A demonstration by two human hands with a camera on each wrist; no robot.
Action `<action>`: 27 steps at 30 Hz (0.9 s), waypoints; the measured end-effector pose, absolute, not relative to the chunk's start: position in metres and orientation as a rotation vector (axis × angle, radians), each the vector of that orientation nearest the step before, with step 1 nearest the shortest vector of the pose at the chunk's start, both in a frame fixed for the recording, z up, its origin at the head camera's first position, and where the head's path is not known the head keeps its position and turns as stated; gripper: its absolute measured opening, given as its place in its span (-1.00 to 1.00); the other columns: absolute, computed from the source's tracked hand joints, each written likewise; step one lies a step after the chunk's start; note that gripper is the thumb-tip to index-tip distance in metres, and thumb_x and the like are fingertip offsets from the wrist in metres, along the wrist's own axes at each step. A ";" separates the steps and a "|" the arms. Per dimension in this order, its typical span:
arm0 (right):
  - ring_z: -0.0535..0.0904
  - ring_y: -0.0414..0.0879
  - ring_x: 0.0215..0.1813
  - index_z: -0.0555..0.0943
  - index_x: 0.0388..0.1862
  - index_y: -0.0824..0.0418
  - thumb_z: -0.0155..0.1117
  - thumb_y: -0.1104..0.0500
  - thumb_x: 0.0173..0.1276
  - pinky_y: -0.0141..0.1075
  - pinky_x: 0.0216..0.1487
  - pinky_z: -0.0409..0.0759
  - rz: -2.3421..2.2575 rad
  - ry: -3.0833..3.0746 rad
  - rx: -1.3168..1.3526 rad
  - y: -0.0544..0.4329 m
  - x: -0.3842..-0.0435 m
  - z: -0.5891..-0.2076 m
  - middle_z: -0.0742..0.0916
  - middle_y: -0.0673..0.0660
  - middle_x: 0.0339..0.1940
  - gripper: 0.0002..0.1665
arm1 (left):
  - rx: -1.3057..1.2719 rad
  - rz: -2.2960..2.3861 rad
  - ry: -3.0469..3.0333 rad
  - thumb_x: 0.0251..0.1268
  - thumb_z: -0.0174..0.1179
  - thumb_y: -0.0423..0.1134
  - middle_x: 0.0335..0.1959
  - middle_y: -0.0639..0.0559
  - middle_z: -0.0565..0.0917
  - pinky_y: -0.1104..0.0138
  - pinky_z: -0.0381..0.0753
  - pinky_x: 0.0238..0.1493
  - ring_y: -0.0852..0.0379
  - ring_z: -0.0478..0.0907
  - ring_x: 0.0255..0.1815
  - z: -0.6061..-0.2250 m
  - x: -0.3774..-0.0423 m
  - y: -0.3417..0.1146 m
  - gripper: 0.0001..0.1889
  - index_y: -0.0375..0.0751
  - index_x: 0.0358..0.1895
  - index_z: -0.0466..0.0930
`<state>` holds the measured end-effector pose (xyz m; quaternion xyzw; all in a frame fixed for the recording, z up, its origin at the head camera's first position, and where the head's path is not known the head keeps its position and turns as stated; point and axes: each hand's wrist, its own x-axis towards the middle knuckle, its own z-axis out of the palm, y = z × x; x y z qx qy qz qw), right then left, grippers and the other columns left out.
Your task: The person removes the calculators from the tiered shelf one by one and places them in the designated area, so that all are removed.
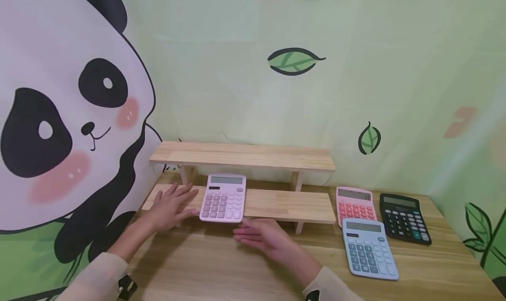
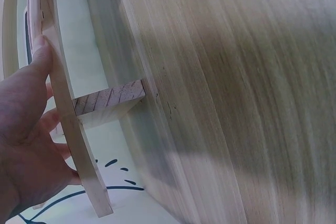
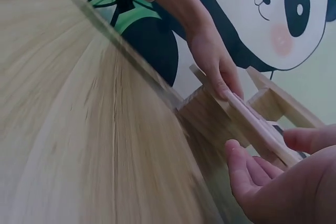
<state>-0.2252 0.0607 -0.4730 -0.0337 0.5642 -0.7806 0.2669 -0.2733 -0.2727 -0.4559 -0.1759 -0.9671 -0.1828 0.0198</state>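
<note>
A pale pink-lilac calculator (image 1: 223, 198) lies face up on the lower tier of a two-tier wooden stand (image 1: 284, 204), its front edge along the tier's front. My left hand (image 1: 174, 206) rests spread on that tier at the calculator's left, the thumb tip right at its lower left edge. In the left wrist view the left hand (image 2: 31, 124) lies along the tier, fingers spread. At the lower right corner is my right hand (image 1: 269, 237), thumb close to the corner and fingers extended lower, in front of the shelf edge. The right wrist view shows the right hand (image 3: 294, 182) with thumb and fingers apart.
Right of the stand on the wooden table (image 1: 189, 266) lie a pink calculator (image 1: 356, 204), a black calculator (image 1: 406, 217) and a light blue calculator (image 1: 369, 248), which overlaps the pink one. The upper tier (image 1: 245, 155) stands behind, against a panda-printed backdrop (image 1: 221, 72).
</note>
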 end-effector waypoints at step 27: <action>0.78 0.23 0.13 0.54 0.26 0.53 0.21 0.17 0.64 -0.06 0.23 0.70 -2.284 1.449 0.078 0.058 -0.211 -0.485 0.78 0.44 0.06 -0.55 | -0.549 -0.536 -2.969 0.51 0.23 0.23 0.66 -0.26 0.25 -0.59 -0.18 0.44 -0.56 -0.01 0.65 -0.457 -0.272 -0.270 -0.26 -0.10 0.59 0.42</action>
